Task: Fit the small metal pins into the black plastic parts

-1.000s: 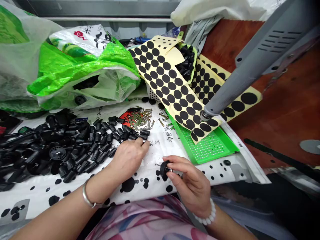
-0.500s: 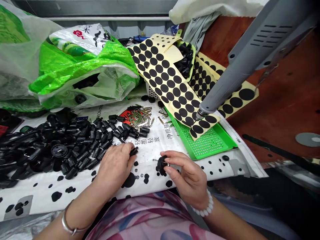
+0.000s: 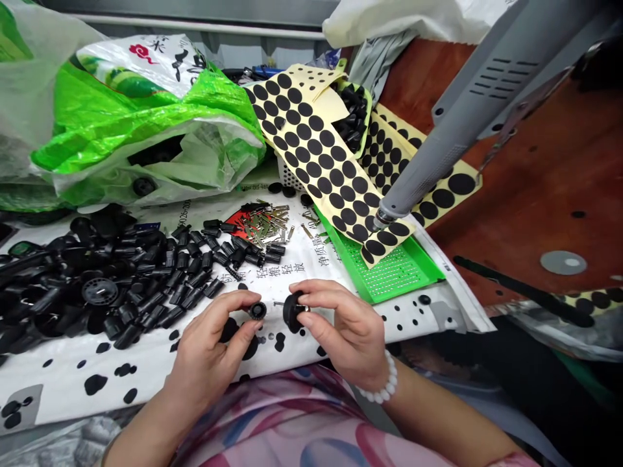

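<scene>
My left hand [image 3: 217, 340] pinches a small black ribbed knob [image 3: 257, 311] between thumb and forefinger, its round hollow end turned to the right. Facing it, my right hand [image 3: 341, 327] grips a round black disc-shaped part [image 3: 293, 312] with a thin metal shaft pointing left toward the knob. A short gap separates the two parts. Left of my hands lies a heap of black knobs [image 3: 153, 305]. Beyond them, small flat metal strips [image 3: 267, 224] are scattered over a red print on the white sheet.
An electric screwdriver [image 3: 428, 155] hangs down at the right, its tip over a sheet of black round stickers [image 3: 335, 175]. Below that sits a green perforated tray [image 3: 403, 272]. A green and white plastic bag [image 3: 146, 130] fills the back left. Black dots lie about the white sheet [image 3: 160, 383].
My left hand has come away from the heap's edge with a knob and turned its end rightward. My right hand has brought the disc part closer to it. The view has shifted slightly.
</scene>
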`<state>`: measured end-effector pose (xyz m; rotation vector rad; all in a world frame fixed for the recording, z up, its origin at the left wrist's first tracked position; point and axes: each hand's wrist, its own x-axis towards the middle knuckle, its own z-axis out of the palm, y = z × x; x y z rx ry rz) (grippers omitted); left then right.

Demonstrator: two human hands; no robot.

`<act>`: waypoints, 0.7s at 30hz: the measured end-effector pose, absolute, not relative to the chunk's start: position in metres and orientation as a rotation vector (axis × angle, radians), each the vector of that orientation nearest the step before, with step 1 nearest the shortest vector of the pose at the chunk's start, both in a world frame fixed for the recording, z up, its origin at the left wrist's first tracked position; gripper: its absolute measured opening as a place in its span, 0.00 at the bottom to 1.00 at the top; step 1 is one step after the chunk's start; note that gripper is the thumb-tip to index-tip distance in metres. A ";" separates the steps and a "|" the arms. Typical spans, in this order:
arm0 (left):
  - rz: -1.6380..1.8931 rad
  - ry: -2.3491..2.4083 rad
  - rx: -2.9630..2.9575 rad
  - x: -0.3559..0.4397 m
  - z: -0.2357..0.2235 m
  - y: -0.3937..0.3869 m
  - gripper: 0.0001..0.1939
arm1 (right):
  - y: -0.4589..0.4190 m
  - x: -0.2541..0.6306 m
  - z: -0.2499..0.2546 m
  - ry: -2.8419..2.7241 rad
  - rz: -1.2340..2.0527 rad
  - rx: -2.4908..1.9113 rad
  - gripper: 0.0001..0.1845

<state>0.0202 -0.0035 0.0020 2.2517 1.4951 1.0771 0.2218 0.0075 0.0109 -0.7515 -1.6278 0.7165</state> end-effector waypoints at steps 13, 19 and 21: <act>1.115 1.409 2.589 0.018 -0.005 -0.007 0.14 | 0.006 0.214 0.015 -1.756 0.625 -0.668 0.10; 1.048 1.294 2.570 0.019 -0.004 -0.008 0.12 | 0.011 0.208 0.011 -1.972 0.506 -0.639 0.07; 1.041 1.311 2.507 0.019 -0.007 -0.008 0.12 | 0.013 0.208 0.014 -1.984 0.531 -0.668 0.06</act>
